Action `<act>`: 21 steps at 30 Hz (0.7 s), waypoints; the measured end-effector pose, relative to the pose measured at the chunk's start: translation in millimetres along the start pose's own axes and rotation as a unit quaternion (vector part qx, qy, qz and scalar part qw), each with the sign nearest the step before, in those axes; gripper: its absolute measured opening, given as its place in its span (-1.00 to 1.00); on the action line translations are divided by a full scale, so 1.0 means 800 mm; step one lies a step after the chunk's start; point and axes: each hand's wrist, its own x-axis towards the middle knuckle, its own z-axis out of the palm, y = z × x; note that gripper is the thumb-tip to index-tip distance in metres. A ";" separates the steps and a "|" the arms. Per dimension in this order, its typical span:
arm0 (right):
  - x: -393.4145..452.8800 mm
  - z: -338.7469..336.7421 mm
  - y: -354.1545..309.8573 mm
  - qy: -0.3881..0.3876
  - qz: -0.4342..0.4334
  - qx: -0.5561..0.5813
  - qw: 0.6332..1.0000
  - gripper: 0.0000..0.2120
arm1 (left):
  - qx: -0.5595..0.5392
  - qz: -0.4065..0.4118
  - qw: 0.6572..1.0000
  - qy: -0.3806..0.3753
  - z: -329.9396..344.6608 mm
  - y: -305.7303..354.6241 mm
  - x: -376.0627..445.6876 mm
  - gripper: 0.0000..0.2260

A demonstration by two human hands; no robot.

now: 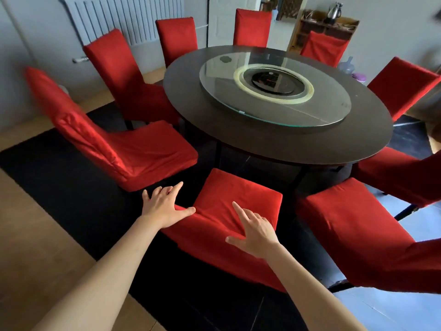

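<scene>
While both hands lay open with fingers spread, gripping nothing, the left hand (164, 207) touched the 9 o'clock corner of the back of the red chair (238, 194) and the right hand (256, 232) pressed its 3 o'clock side. Chair stood at the 6 o'clock edge of the round table (186, 91). Glass turntable (329, 103) held a dark disc (272, 82). Shelf (350, 25) at 1 o'clock carried a kettle (334, 10).

The chair (238, 201) is covered in red cloth (slightly shiny, creased); the dark tabletop (191, 91) is topped by a glossy glass disc (329, 101).
</scene>
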 end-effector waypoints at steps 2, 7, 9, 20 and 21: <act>0.029 -0.005 -0.015 0.002 -0.019 0.007 1.000 -0.04 | 0.002 -0.021 1.000 0.019 -0.014 -0.025 0.000 -0.15; 0.095 -0.007 -0.072 0.019 -0.048 0.033 0.998 -0.08 | -0.011 -0.088 0.995 0.050 -0.032 -0.093 -0.005 -0.14; 0.117 -0.007 -0.103 0.029 -0.058 0.049 0.997 -0.09 | -0.016 -0.110 0.992 0.060 -0.034 -0.125 -0.007 -0.15; 0.264 -0.013 -0.315 0.057 -0.118 0.032 0.991 -0.08 | -0.041 -0.178 0.976 0.116 -0.093 -0.372 0.030 -0.14; 0.279 -0.015 -0.337 0.055 -0.116 0.030 0.991 -0.08 | -0.041 -0.179 0.976 0.114 -0.103 -0.395 0.034 -0.14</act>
